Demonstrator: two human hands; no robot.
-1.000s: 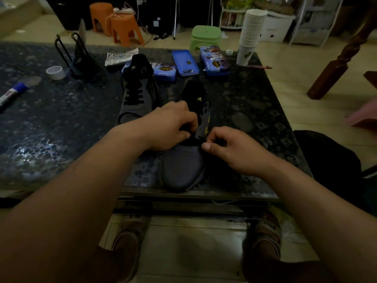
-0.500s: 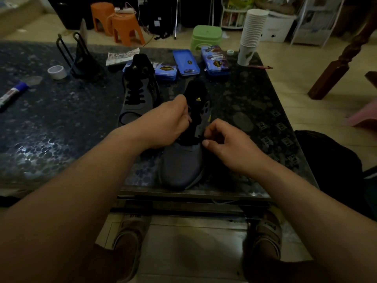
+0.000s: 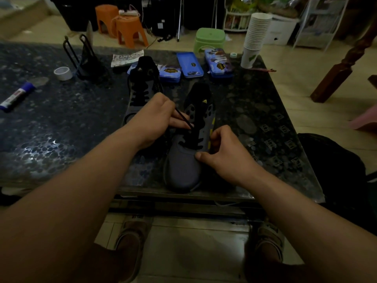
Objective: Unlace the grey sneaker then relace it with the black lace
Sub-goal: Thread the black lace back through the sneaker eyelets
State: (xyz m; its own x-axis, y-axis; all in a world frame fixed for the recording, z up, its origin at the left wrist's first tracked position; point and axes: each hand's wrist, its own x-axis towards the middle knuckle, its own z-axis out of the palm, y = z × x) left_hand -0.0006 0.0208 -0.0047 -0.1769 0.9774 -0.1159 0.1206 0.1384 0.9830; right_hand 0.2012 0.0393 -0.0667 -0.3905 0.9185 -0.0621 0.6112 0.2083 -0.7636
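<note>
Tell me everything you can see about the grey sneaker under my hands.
The grey sneaker stands upright on the dark speckled table, toe toward the near edge. Its toe looks like grey knit; the tongue is black with a small yellow logo, and yellow marks run along its right side. The black lace crosses only the lowest eyelets. The left hand holds one strand taut; the right hand grips its right side.

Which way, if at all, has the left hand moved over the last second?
Yes. The left hand has drawn left, off the eyelets of the grey sneaker toward the other sneaker, gripping the black lace taut.
</note>
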